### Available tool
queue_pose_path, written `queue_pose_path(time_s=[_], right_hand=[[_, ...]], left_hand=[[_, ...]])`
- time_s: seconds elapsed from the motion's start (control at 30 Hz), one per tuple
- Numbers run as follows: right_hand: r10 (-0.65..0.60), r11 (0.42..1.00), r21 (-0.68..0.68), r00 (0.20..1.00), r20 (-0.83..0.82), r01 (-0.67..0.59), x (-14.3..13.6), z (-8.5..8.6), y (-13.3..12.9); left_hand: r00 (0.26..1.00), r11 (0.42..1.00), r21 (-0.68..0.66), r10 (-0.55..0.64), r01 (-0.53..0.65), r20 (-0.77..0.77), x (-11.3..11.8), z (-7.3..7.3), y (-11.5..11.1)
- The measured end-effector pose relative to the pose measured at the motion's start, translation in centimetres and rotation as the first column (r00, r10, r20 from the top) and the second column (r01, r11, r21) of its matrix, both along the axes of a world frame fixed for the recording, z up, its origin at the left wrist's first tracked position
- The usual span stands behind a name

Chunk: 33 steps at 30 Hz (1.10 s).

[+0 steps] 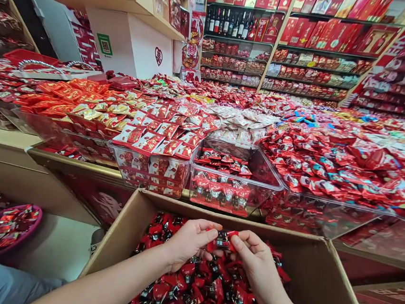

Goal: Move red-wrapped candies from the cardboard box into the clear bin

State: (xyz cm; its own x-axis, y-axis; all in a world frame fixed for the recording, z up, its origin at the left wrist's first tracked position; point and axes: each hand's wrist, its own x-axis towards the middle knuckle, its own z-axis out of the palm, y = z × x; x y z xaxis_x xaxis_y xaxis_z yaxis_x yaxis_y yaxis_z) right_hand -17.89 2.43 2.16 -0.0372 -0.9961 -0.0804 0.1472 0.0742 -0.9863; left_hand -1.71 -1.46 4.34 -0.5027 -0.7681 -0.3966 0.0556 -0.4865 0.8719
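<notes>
Head-camera view, looking down over a cardboard box (319, 278) at the bottom centre of the frame, filled with small red-and-black wrapped candies (192, 294). Two bare hands meet over the box. The left hand (188, 241) comes in from 7 o'clock, its fingers curled inward and its thumb and forefinger pinched on one end of a single wrapped candy (222, 239). The right hand (254, 260) comes in from 5 o'clock, fingers likewise curled, its thumb and fingertips pinching the other end of the same candy. Neither hand is spread open; both are closed in a light pinch. The candy sits between the two hands, held just above the heap in the box, near the box's far wall.

At 12 o'clock from the hands, just beyond the box, stands a clear plastic bin (268, 177) partly filled with the same sort of red-and-black candies. Beside it, at 11 o'clock, is a second clear bin (151, 166) heaped with red-and-white packets. Behind both, a wide display of loose red sweets (348, 156) stretches across the frame. At 9 o'clock, low on the left edge, a purple basket (35, 217) holds more wrapped candies. At the far top, wall shelves (305, 52) carry red boxes and dark bottles.
</notes>
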Motion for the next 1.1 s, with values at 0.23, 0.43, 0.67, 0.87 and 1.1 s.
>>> queue_pose_path(time_s=[0.23,0.43,0.67,0.87,1.1], right_hand=[[-0.039,0.883,-0.423,0.864,-0.502,-0.206,-0.6,0.4,0.9],[-0.018,1.000,-0.011,0.992,-0.123,0.017,0.2,-0.1,0.9],[0.030,0.988,0.150,0.999,0.044,-0.037,0.9,0.0,0.7],[0.108,0.986,0.132,0.993,-0.052,-0.100,0.4,-0.1,0.3],[-0.168,0.939,-0.342,0.910,-0.378,0.032,-1.9,9.4,-0.3]], left_hand=[[0.990,0.993,0.110,0.048,-0.034,-0.129,0.2,0.8,0.1],[0.995,0.992,-0.080,0.099,-0.100,-0.018,-0.2,0.5,0.1],[0.998,0.976,-0.207,0.070,-0.069,-0.006,-0.2,-0.1,0.2],[0.998,0.977,-0.205,0.065,-0.065,-0.006,0.0,0.4,0.1],[0.994,0.964,-0.262,-0.071,0.048,-0.079,1.4,2.5,-0.5]])
